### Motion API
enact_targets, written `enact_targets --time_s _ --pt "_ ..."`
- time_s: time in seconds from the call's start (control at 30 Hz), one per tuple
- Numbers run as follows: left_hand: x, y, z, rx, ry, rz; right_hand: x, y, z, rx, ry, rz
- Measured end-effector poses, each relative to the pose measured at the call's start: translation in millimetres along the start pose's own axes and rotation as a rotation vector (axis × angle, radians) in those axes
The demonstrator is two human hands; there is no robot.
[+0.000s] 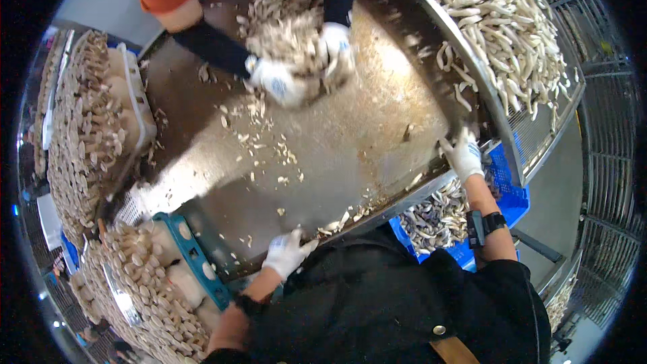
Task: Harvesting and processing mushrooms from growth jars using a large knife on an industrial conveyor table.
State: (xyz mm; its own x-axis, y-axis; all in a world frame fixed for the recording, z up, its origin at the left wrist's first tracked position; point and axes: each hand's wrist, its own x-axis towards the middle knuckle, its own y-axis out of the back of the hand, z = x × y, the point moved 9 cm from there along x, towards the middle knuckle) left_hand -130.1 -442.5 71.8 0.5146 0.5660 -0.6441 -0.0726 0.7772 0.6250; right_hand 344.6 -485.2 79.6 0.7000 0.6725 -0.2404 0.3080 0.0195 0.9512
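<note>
A broad, wet-looking brown-and-grey metal worktable (350, 128) fills the centre, its near edge running from 8 o'clock toward 2 o'clock. Beyond its raised rim at 1 o'clock, a large heap of slender cream mushrooms (505, 34) covers a metal rack, many stems lying along a 10-to-4 line. Densely packed tan-capped mushrooms (81, 135) stand at 9 o'clock; more spread at 8 o'clock beside a teal plastic crate rim (192, 256) slanting from 11 to 5. Below the table at 4 o'clock, a blue plastic basket (511, 192) holds loose grey-and-white mushrooms (438, 219), pointing every which way. At 11 o'clock, a co-worker's white-gloved hands (278, 83) cup a blurred armful of mushrooms (290, 37).

The wearer's white-gloved right hand (465, 156) is at the table's corner above the basket, fingers spread and pointing toward 11 o'clock. The white-gloved left hand (286, 254) is at the near edge at 7 o'clock, thumb apart; how the other fingers sit cannot be told. Neither visibly grips anything. Small, pale, elongated mushroom pieces (335, 223) lie just beyond the left hand at its 2 o'clock, long axes roughly following the edge.
</note>
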Motion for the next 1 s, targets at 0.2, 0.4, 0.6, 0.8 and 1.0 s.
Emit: enact_targets --time_s 0.2,0.4,0.6,0.8,1.0 --pt "87 -51 65 -1.223 -0.111 -0.248 36 13 -53 0.587 0.357 0.187" --pt "78 -3 175 0.154 -1.026 0.419 96 21 -2 -0.006 0.281 0.552" --pt "150 -4 242 0.15 -1.226 0.425 190 5 -32 -0.09 0.065 0.4" --pt "206 28 246 0.486 -1.116 0.493 226 8 -114 0.771 0.453 0.309" --pt "303 238 122 0.581 -0.547 0.965 173 -3 -218 0.503 0.821 0.119"
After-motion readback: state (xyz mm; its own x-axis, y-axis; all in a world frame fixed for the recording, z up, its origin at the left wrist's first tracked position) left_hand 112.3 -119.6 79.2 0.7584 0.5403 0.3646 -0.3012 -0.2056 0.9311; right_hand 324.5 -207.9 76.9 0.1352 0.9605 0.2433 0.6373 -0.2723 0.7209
